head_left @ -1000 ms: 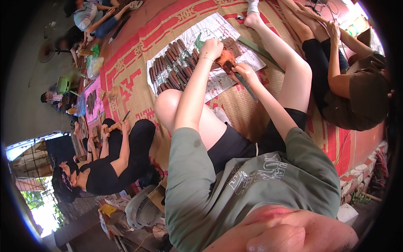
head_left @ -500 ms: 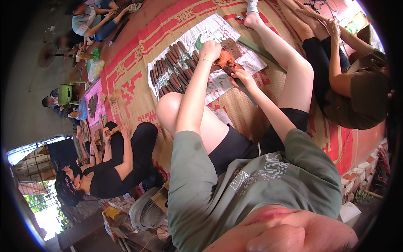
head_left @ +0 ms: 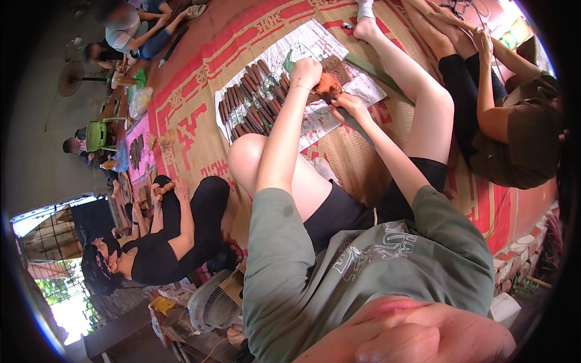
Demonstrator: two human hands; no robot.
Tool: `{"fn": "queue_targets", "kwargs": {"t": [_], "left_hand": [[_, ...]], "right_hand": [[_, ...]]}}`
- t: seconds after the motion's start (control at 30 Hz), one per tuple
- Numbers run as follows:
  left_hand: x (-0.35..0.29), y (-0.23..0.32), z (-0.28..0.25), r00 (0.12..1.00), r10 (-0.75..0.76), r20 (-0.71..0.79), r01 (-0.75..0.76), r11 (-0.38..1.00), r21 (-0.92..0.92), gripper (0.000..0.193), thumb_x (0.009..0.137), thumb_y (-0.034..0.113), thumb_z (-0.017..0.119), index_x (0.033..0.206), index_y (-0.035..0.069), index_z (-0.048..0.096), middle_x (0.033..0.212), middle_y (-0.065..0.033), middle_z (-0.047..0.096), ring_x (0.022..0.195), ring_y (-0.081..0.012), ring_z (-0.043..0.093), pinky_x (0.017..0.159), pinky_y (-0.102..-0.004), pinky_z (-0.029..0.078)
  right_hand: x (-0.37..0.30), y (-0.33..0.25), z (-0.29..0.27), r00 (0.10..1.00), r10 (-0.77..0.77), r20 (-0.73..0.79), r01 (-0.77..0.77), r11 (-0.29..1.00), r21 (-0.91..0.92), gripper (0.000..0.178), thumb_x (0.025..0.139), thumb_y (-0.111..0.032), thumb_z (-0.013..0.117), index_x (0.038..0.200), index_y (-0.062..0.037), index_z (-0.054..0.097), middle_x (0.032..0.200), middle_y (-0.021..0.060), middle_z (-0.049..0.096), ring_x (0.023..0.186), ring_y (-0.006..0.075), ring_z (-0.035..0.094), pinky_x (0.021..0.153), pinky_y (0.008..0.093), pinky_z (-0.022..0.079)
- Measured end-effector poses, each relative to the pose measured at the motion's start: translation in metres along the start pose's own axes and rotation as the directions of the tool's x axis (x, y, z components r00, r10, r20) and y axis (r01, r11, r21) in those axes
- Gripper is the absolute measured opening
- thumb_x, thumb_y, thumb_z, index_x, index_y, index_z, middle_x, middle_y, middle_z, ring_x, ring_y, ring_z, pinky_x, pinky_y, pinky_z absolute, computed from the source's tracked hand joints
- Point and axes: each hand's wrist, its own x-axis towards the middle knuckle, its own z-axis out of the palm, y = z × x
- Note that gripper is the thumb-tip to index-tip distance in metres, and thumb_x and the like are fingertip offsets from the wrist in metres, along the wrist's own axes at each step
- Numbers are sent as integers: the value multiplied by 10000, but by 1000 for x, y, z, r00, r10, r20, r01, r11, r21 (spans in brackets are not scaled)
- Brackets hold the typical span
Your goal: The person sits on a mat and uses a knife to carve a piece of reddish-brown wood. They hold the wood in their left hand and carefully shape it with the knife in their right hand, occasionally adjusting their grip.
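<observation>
My left hand (head_left: 305, 73) is closed at the edge of an orange-brown lumpy piece (head_left: 327, 83), and its fingertips are hidden. My right hand (head_left: 352, 107), closed just below that piece, grips a flat dark grey tool (head_left: 357, 128). One end of the tool sticks out back along my wrist; the working end is too small to make out. A dark brown slab (head_left: 336, 68) lies just beyond the orange-brown piece. To the left, several dark brown sticks (head_left: 245, 100) lie in rows on a printed white sheet (head_left: 315, 36).
The sheet lies on a red and tan woven mat (head_left: 200, 115), between my bent legs. A green strip (head_left: 378, 75) lies by my right shin. One person (head_left: 160, 248) sits at left, another (head_left: 514, 133) at right, and others farther back. A fan (head_left: 212, 305) stands behind at left.
My right hand has shifted slightly left and up, closer to the orange-brown piece, with the grey tool turned a little. The left hand stays almost in place.
</observation>
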Motion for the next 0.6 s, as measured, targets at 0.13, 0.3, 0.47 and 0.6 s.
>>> {"fn": "queue_targets", "kwargs": {"t": [0.13,0.3,0.47,0.6], "left_hand": [[3,-9,3,998,-12,61,15,999,-49,350,779,245,422,859,12,670,917,-257,619,885,-396,604,800,-450,481],[4,-5,1,1000,-11,-9,11,1000,-16,360,778,256,421,859,5,666,908,-254,621,882,-407,602,802,-451,481],[7,-9,3,1000,20,1,-20,1000,-16,350,773,254,439,852,4,670,889,-253,623,869,-402,607,793,-449,485],[2,-7,4,999,-28,-18,28,999,18,354,767,246,432,855,0,670,905,-252,623,881,-393,609,802,-445,482]], "right_hand": [[-10,2,4,997,79,-24,-79,997,18,155,701,3,671,773,-5,534,656,129,528,592,293,559,521,355,442],[-7,0,-2,995,98,-34,-97,995,23,138,704,-17,667,748,-27,537,634,122,524,577,294,554,510,359,443],[-14,14,8,994,75,-81,-73,997,28,139,696,-32,667,724,-34,531,614,124,510,569,299,545,500,373,431],[-12,1,-4,977,203,67,-206,978,44,103,748,-40,647,745,-3,551,661,127,554,620,296,575,552,365,452]]}}
